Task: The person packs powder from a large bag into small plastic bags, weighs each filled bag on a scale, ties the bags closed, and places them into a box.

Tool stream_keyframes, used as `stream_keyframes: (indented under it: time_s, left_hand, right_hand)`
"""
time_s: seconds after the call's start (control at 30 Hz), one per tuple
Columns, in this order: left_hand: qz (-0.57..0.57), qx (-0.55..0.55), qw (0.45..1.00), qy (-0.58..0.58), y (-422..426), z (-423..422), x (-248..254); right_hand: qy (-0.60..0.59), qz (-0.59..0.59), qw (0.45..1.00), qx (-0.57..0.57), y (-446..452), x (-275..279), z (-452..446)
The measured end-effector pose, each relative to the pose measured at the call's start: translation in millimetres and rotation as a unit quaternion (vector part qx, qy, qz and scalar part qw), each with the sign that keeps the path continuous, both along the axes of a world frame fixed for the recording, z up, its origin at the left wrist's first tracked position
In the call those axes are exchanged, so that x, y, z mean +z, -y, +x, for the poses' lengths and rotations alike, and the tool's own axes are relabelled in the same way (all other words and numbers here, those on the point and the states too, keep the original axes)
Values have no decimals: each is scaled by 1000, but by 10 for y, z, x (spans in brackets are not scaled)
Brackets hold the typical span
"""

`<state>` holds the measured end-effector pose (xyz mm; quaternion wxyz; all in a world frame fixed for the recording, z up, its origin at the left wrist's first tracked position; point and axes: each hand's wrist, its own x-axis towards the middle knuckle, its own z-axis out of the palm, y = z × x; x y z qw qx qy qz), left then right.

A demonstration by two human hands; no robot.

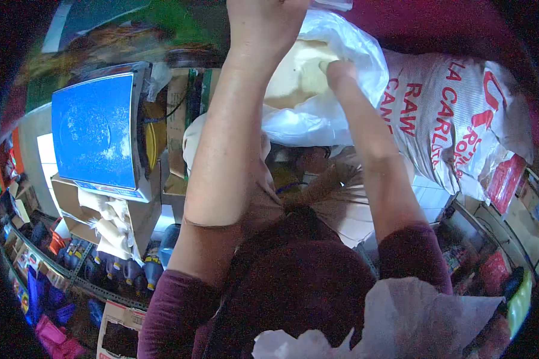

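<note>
A translucent plastic bag (305,128) stands open at the upper middle, with pale yellowish contents (293,70) inside. My right hand (341,73) reaches into its mouth at the right side. Its fingers look curled, but what they hold is hidden. At the top edge, my left hand (268,18) is above the bag's left side, with its fingers outside the view. A white woven sack (428,113) with red lettering lies against the bag on the right.
A blue-topped scale (93,128) sits at the left above an open cardboard box (144,218) with white plastic inside. Dark bottles (153,269) line a shelf at the lower left. A torn pale sheet (413,314) is at the lower right.
</note>
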<state>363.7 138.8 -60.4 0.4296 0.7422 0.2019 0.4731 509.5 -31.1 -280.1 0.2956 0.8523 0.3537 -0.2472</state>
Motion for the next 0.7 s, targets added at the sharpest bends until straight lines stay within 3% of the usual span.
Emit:
stream_keyframes:
  time_s: [0.07, 0.17, 0.23, 0.27, 0.33, 0.37, 0.43, 0.53, 0.57, 0.63, 0.7]
  left_hand:
    - [16, 0, 1000, 13, -6, 2, 12]
    - [-47, -18, 999, 5, -6, -13, 46]
    - [27, -8, 999, 16, -54, -8, -44]
    - [29, -7, 999, 16, -61, -24, -42]
    - [-15, -15, 1000, 16, -71, -63, -7]
    - [-11, -13, 1000, 17, -76, -95, 24]
    - [-74, -5, 997, -39, -89, -148, 84]
    - [-20, 14, 1000, 1, -142, -114, -39]
    - [-18, 15, 1000, 1, -146, -115, -25]
    - [-72, 4, 997, -22, -103, -137, 27]
    - [-59, 6, 998, -34, -86, -175, 91]
  right_hand:
    - [-10, -9, 999, 36, 47, -82, -79]
    - [85, 70, 989, 100, 281, 11, -143]
    - [-10, 75, 994, 76, 385, 347, -78]
    - [-42, 77, 994, 68, 397, 501, -46]
    - [-51, 92, 991, -88, 341, 662, 48]
    - [-50, 95, 990, -86, 347, 628, 75]
    - [-34, 109, 993, -15, 345, 597, 81]
    - [-54, 151, 986, 52, 285, 651, -149]
    - [-54, 153, 985, 54, 164, 897, -261]
    - [-93, 45, 992, 67, -166, 1573, -434]
    - [-66, 69, 992, 82, -244, 1564, -522]
